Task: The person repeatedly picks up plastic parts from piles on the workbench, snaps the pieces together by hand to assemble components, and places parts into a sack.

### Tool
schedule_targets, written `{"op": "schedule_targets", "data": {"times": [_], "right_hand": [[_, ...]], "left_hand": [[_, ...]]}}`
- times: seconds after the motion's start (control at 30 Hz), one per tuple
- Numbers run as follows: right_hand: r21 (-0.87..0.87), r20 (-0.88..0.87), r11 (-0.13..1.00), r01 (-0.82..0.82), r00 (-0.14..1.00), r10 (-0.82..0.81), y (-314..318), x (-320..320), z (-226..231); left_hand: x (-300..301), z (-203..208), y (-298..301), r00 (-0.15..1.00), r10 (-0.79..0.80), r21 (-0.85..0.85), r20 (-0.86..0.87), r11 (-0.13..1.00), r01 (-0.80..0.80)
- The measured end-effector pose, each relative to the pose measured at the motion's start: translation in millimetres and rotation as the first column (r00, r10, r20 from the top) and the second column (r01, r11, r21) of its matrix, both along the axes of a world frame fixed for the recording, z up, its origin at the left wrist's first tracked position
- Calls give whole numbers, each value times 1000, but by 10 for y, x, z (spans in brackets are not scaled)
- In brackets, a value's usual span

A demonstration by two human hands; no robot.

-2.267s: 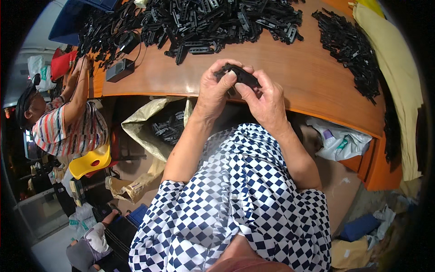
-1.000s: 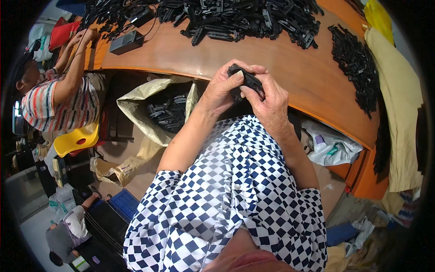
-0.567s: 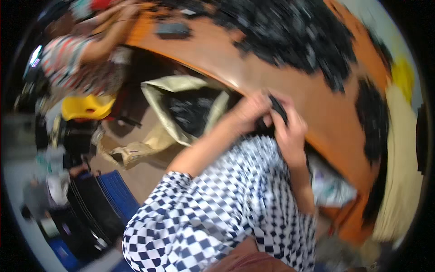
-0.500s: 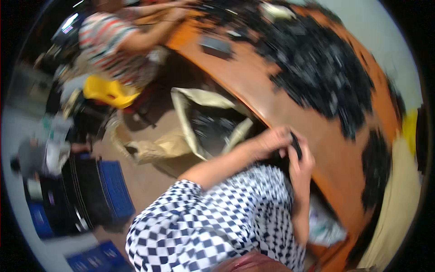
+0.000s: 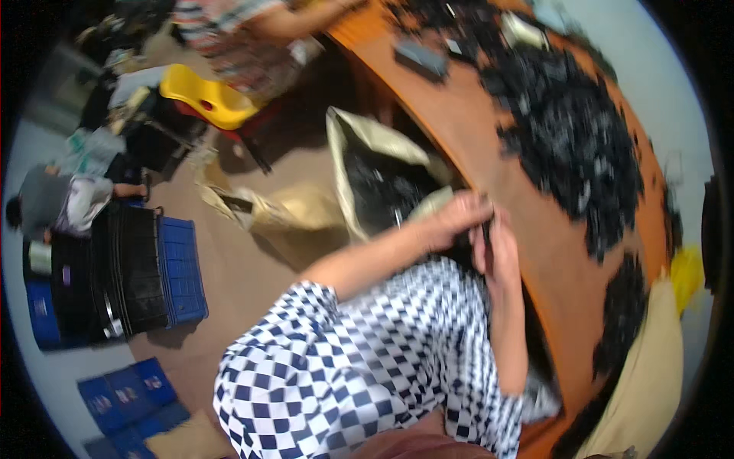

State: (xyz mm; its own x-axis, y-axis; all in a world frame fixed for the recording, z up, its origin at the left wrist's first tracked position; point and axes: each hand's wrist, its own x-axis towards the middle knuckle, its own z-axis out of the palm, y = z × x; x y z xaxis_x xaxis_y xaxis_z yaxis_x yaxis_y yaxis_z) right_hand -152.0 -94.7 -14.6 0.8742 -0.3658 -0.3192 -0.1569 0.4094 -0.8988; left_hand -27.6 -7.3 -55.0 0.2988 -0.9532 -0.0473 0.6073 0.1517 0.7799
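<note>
My left hand and my right hand are pressed together at the near edge of the orange table. Between them they grip a small black plastic part, mostly hidden by the fingers. Both forearms rise from my black-and-white checked lap. The picture is blurred from head motion. A large heap of black parts lies on the table beyond my hands.
An open tan sack holding black parts stands on the floor left of my hands. A yellow stool, blue crates and black bins stand further left. Another person in a striped shirt works at the table's far end; someone sits at far left.
The view has swung sharply to the left and tilted, bringing floor, crates and sack into sight. My hands stay together on the black part at the table edge.
</note>
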Motion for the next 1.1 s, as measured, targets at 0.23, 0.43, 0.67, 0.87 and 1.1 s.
{"op": "schedule_targets", "data": {"times": [0.23, 0.43, 0.67, 0.87, 1.1], "right_hand": [[488, 72, 871, -58, 997, 25, -1, -65, 87], [509, 66, 859, -61, 997, 32, -7, -141, 41], [571, 97, 815, -99, 994, 52, 1, -183, -71], [563, 68, 825, -54, 998, 19, 18, -176, -68], [436, 30, 897, -68, 998, 61, 8, -199, -112]], "left_hand": [[0, 119, -24, 988, -95, -112, -120, 990, 81], [-46, 43, -37, 983, -118, -194, -143, 977, 89], [-79, -43, 6, 983, -109, -183, -146, 980, 81], [-125, -70, -35, 980, -50, -154, -190, 988, 20], [-40, -112, 32, 985, -59, -124, -163, 992, 39]]}}
